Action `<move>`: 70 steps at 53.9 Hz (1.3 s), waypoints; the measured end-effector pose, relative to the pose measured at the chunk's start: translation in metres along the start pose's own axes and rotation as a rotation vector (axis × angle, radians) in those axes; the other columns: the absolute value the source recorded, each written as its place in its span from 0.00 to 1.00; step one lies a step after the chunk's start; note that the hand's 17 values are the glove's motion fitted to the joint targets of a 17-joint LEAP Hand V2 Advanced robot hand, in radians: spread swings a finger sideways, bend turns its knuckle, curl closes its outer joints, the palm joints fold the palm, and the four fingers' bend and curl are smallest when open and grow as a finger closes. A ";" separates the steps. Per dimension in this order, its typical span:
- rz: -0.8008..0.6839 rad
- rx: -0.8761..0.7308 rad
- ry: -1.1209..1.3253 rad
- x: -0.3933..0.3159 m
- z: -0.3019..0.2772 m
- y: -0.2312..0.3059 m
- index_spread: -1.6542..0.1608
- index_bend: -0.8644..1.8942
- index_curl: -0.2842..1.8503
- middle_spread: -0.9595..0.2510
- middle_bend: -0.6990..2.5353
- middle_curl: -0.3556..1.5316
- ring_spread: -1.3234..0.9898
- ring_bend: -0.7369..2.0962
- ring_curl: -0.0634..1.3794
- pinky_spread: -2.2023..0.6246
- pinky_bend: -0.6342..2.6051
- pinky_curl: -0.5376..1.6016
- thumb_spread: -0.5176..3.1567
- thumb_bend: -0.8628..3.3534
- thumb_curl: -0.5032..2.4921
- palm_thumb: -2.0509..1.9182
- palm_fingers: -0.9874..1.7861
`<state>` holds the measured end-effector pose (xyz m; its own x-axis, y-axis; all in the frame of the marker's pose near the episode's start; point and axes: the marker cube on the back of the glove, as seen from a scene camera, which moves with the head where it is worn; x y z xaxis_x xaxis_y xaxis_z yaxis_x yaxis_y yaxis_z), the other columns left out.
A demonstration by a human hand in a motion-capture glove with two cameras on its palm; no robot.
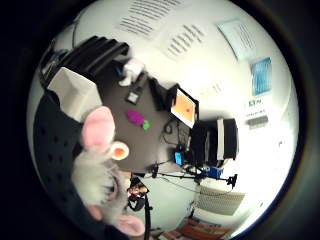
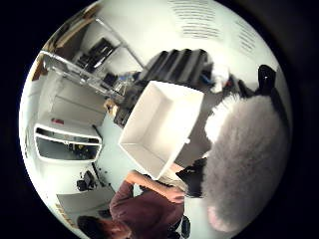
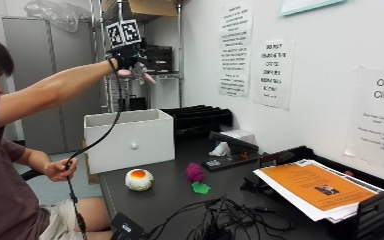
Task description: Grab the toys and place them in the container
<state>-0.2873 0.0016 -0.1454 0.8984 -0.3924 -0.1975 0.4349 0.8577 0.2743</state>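
In the outside view my gloved right hand is raised high above the white container and grips a grey plush mouse with pink ears. The mouse fills much of both palm views, its pink ears in one and its grey fur in the other. The open container lies below the palm and looks empty inside. On the dark table sit a white egg toy with an orange centre and a magenta toy with a green piece, both also seen from the palm: egg toy, magenta toy.
A black paper tray holding an orange sheet stands at the table's right end. Tangled cables lie near the front edge. Black stacked trays and a small white object sit against the wall. The person's bare hand holds a cable.
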 end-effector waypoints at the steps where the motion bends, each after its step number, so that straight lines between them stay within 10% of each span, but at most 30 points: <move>1: -0.013 0.009 -0.002 -0.010 0.000 -0.004 0.69 0.58 0.55 0.65 0.59 0.61 0.44 0.76 0.46 0.65 0.48 0.47 0.22 0.20 0.49 0.66 0.75; 28: -0.379 -0.111 -0.007 -0.163 0.062 -0.048 0.68 0.51 0.63 0.65 0.57 0.60 0.44 0.75 0.45 0.65 0.48 0.47 0.21 0.20 0.52 0.66 0.72; 37: -0.179 -0.349 0.136 -0.167 0.094 -0.047 0.70 0.37 0.59 0.61 0.39 0.52 0.43 0.79 0.47 0.67 0.55 0.50 0.31 0.19 0.51 0.62 0.45; 44: -0.188 -0.360 0.127 -0.159 0.099 -0.044 0.75 0.30 0.47 0.71 0.34 0.47 0.50 0.62 0.37 0.73 0.58 0.48 0.40 0.18 0.43 0.53 0.19; 70: -0.042 -0.266 0.136 -0.065 0.034 -0.050 0.79 0.33 0.25 0.81 0.26 0.39 0.58 0.47 0.25 0.79 0.50 0.43 0.45 0.19 0.31 0.50 0.25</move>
<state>-0.3656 -0.0265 -0.1143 0.8556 -0.3965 -0.3327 0.4237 0.9057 0.0105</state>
